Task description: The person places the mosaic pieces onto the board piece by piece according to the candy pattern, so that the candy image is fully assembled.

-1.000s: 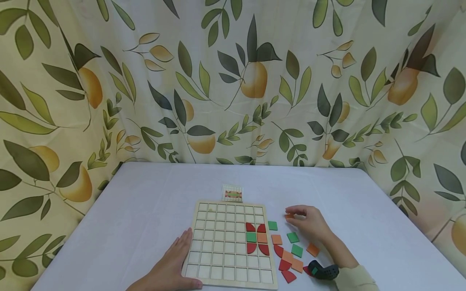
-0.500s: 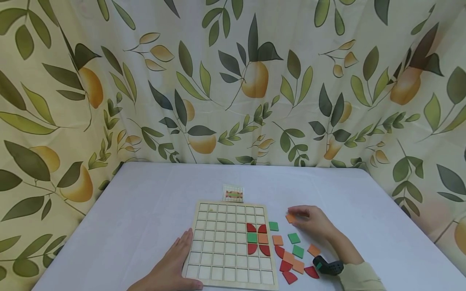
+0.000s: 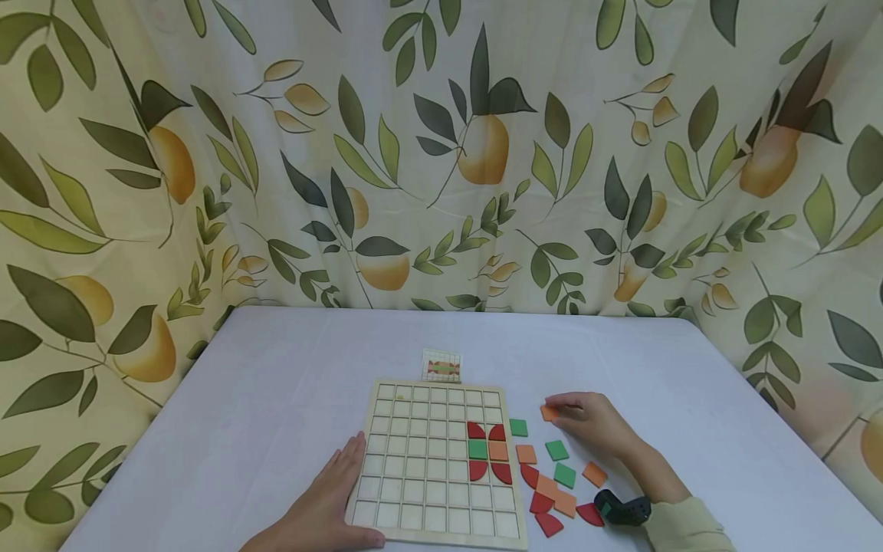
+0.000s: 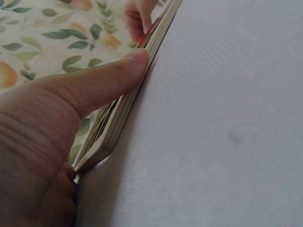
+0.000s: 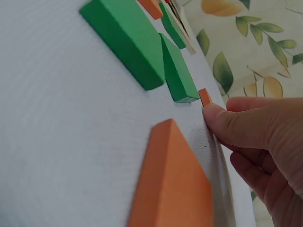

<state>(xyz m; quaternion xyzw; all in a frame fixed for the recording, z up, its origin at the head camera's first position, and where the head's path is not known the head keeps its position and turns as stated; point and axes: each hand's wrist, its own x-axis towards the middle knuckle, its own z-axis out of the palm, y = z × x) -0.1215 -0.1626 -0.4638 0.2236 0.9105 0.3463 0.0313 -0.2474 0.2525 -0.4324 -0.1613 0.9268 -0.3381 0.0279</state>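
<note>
My left hand (image 3: 324,491) rests against the wooden grid board (image 3: 414,491), its fingers along the left side and its thumb on the near edge. In the left wrist view the thumb (image 4: 102,82) lies straight across that edge. My right hand (image 3: 596,422) pinches a small orange square tile (image 3: 549,413) to the right of the board; the right wrist view shows thumb and fingers at this tile (image 5: 205,97). On the board's right side sit red quarter-circle tiles (image 3: 477,470), a green square tile (image 3: 477,449) and an orange square tile (image 3: 497,451).
A pattern card (image 3: 442,366) lies just beyond the board's far edge. Loose green tiles (image 3: 556,450), orange tiles (image 3: 595,474) and red quarter-circles (image 3: 549,525) are scattered right of the board. A black device (image 3: 622,507) sits on my right wrist. A leaf-patterned curtain (image 3: 441,153) hangs behind the table.
My right hand and wrist have shifted slightly right, uncovering a red quarter-circle tile by the wrist. More of the pinched orange tile shows. My left hand stays on the board.
</note>
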